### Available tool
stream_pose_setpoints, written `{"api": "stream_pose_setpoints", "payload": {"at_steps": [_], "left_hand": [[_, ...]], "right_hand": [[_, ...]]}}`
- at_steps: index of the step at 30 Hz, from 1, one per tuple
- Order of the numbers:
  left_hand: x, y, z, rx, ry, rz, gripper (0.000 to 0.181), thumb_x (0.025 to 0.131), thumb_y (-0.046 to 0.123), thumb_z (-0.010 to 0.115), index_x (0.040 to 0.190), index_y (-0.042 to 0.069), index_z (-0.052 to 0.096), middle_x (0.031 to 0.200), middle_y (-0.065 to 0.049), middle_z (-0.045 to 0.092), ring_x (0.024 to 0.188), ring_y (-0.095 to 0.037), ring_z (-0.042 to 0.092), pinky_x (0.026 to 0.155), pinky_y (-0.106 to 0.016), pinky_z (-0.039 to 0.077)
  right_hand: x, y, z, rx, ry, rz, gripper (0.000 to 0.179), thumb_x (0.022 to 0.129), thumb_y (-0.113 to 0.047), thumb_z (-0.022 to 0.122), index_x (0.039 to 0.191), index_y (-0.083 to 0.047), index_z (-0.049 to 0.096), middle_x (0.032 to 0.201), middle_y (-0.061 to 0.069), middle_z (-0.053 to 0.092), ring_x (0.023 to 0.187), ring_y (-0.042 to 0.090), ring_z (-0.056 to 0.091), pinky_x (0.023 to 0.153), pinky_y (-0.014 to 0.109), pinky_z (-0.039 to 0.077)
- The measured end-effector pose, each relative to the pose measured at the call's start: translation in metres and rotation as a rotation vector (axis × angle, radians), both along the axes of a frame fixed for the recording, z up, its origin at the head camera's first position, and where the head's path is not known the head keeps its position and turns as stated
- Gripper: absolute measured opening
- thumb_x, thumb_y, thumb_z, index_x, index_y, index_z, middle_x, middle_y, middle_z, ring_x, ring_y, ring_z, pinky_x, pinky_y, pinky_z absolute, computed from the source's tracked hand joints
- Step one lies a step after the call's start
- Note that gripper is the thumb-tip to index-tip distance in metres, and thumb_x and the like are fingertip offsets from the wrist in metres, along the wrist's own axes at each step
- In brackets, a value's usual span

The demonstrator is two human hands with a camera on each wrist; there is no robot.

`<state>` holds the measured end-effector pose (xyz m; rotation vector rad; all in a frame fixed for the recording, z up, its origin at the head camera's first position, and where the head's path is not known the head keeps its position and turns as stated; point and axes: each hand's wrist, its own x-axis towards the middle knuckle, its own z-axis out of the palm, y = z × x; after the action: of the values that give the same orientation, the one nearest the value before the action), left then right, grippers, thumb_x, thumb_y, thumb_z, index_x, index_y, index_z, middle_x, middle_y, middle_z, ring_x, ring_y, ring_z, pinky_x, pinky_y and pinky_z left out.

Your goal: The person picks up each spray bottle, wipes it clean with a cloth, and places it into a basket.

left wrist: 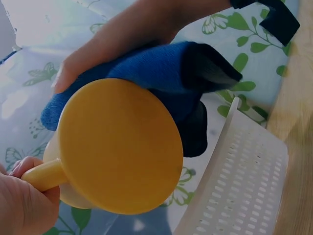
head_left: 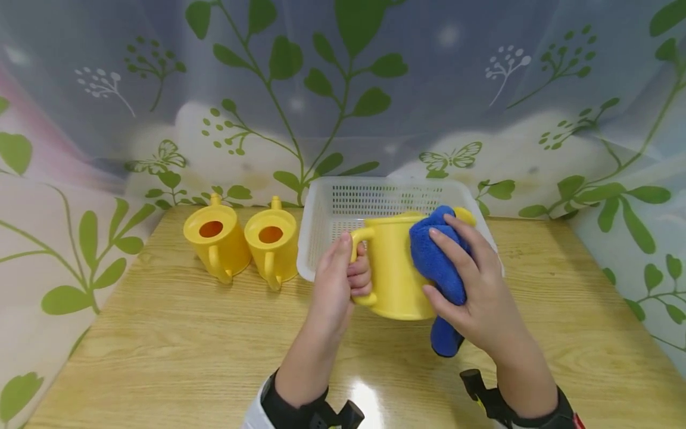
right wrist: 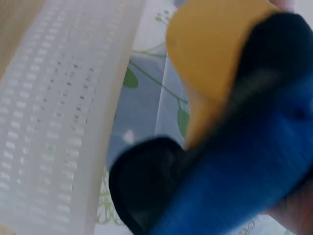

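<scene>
A yellow watering can (head_left: 399, 271) is held up above the table, in front of the basket. Its handle is gripped by my left hand (head_left: 340, 274), with fingers wrapped round it. My right hand (head_left: 477, 286) holds a blue cloth (head_left: 436, 256) against the can's right side, thumb and fingers spread over it. Part of the spout (head_left: 465, 215) shows beyond the cloth. In the left wrist view, the can's round flat base (left wrist: 122, 147) faces the camera, with the blue cloth (left wrist: 146, 66) behind it. The right wrist view shows the cloth (right wrist: 244, 166) blurred, hiding part of the can (right wrist: 215, 44).
Two more yellow watering cans (head_left: 224, 250) (head_left: 278, 256) stand side by side at the table's back left. A white perforated basket (head_left: 308, 238) sits at the back, behind the held can. A leaf-patterned curtain (head_left: 257, 89) encloses the wooden table (head_left: 187, 357).
</scene>
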<state>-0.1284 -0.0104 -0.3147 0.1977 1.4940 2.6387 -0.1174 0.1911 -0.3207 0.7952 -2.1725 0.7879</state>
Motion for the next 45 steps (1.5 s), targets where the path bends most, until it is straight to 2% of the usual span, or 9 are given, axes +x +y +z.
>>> {"api": "stream_pose_setpoints", "payload": {"at_steps": [5, 7, 12, 18, 24, 26, 34, 42, 45], "left_hand": [[0.000, 0.002, -0.001, -0.031, 0.013, -0.030, 0.030, 0.107, 0.025, 0.027, 0.084, 0.009, 0.039, 0.058, 0.005, 0.024, 0.047, -0.004, 0.022, 0.046, -0.015, 0.022], [0.000, 0.004, -0.002, -0.042, 0.008, -0.027, 0.030, 0.107, 0.026, 0.027, 0.085, 0.009, 0.039, 0.058, 0.005, 0.024, 0.047, -0.004, 0.022, 0.046, -0.015, 0.022], [-0.001, 0.006, -0.002, -0.046, 0.007, 0.003, 0.031, 0.107, 0.027, 0.026, 0.085, 0.009, 0.038, 0.058, 0.006, 0.025, 0.046, -0.003, 0.022, 0.045, -0.015, 0.021], [-0.001, 0.006, -0.001, -0.056, 0.035, 0.047, 0.030, 0.107, 0.026, 0.027, 0.085, 0.009, 0.038, 0.058, 0.006, 0.025, 0.046, -0.003, 0.022, 0.044, -0.015, 0.021], [-0.002, 0.005, 0.000, -0.059, 0.035, 0.049, 0.030, 0.107, 0.025, 0.026, 0.084, 0.009, 0.039, 0.058, 0.006, 0.025, 0.046, -0.003, 0.022, 0.044, -0.016, 0.021], [-0.003, 0.004, -0.002, -0.063, 0.037, 0.049, 0.031, 0.107, 0.025, 0.027, 0.084, 0.009, 0.039, 0.058, 0.006, 0.025, 0.046, -0.003, 0.022, 0.043, -0.016, 0.021], [-0.006, 0.003, -0.007, -0.083, 0.017, 0.049, 0.032, 0.107, 0.027, 0.028, 0.084, 0.009, 0.040, 0.059, 0.005, 0.026, 0.048, -0.004, 0.022, 0.044, -0.016, 0.021], [-0.006, 0.001, -0.008, -0.069, 0.003, 0.055, 0.032, 0.107, 0.027, 0.028, 0.084, 0.008, 0.040, 0.059, 0.005, 0.026, 0.047, -0.004, 0.022, 0.045, -0.016, 0.022], [-0.007, 0.000, -0.007, -0.063, -0.013, 0.074, 0.032, 0.107, 0.027, 0.028, 0.084, 0.008, 0.039, 0.057, 0.005, 0.026, 0.046, -0.004, 0.022, 0.045, -0.016, 0.022]], "right_hand": [[-0.002, -0.006, 0.003, -0.045, 0.040, 0.012, 0.052, 0.095, -0.053, 0.052, 0.133, -0.018, 0.056, 0.145, 0.016, 0.044, 0.130, 0.035, 0.045, 0.111, 0.029, 0.032], [-0.003, -0.008, 0.004, -0.037, 0.065, 0.010, 0.049, 0.096, -0.050, 0.053, 0.131, -0.016, 0.059, 0.143, 0.017, 0.046, 0.128, 0.036, 0.047, 0.112, 0.026, 0.031], [-0.007, -0.015, 0.008, 0.052, 0.163, -0.004, 0.044, 0.099, -0.044, 0.051, 0.123, -0.010, 0.064, 0.133, 0.023, 0.052, 0.119, 0.042, 0.050, 0.108, 0.042, 0.035], [-0.013, -0.030, 0.022, 0.250, 0.284, -0.057, 0.037, 0.101, -0.041, 0.046, 0.122, -0.017, 0.066, 0.122, 0.022, 0.056, 0.104, 0.046, 0.051, 0.084, 0.060, 0.044], [-0.015, -0.038, 0.034, 0.416, 0.257, -0.114, 0.045, 0.085, -0.030, 0.072, 0.127, -0.021, 0.061, 0.120, 0.021, 0.055, 0.103, 0.047, 0.050, 0.072, 0.061, 0.046], [-0.017, -0.039, 0.034, 0.426, 0.252, -0.110, 0.053, 0.077, -0.027, 0.079, 0.127, -0.021, 0.062, 0.119, 0.021, 0.055, 0.102, 0.048, 0.050, 0.072, 0.061, 0.046], [-0.014, -0.038, 0.029, 0.461, 0.257, -0.086, 0.052, 0.072, -0.025, 0.085, 0.121, -0.019, 0.067, 0.115, 0.021, 0.057, 0.094, 0.046, 0.051, 0.067, 0.057, 0.048], [-0.008, -0.040, 0.017, 0.430, 0.240, -0.022, 0.053, 0.070, -0.021, 0.085, 0.120, -0.017, 0.068, 0.109, 0.020, 0.057, 0.116, 0.051, 0.045, 0.083, 0.065, 0.047], [-0.007, -0.040, 0.013, 0.422, 0.228, -0.011, 0.055, 0.070, -0.020, 0.086, 0.122, -0.017, 0.067, 0.110, 0.020, 0.057, 0.112, 0.050, 0.049, 0.077, 0.061, 0.051]]}}
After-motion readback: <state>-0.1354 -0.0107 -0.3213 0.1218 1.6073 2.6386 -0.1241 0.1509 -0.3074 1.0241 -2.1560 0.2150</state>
